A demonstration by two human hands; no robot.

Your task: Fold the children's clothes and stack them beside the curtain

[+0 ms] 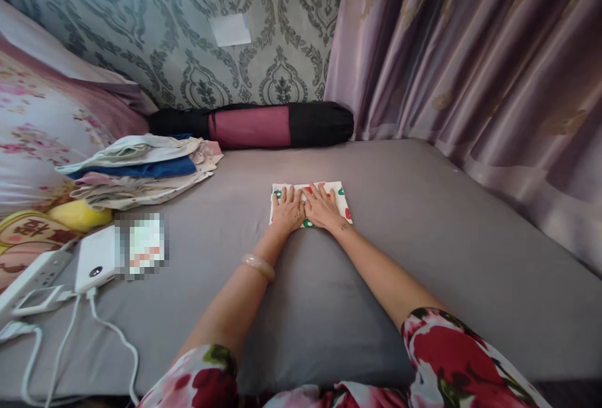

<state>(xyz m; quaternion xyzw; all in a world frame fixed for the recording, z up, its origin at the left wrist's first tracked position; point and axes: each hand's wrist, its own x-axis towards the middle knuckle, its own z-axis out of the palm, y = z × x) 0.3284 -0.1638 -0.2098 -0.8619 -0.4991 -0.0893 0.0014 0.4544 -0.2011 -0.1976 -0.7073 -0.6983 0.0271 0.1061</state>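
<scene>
A small folded cloth (345,202), white with red and green prints, lies flat on the grey-sheeted bed (404,207). My left hand (288,209) rests palm down on its left half, fingers spread and pointing away from me. On the right half lies my right hand (322,205), also flat with its fingers apart. The two hands nearly meet at the thumbs and cover much of the cloth's middle. A pale bangle (258,266) circles my left forearm.
At the left are a pile of folded clothes (145,170), a yellow cushion (79,215), a white power bank (96,261) with cables and a power strip (35,279). A black and maroon rolled bag (249,126) lies along the wall. Purple curtains (451,51) hang at the right.
</scene>
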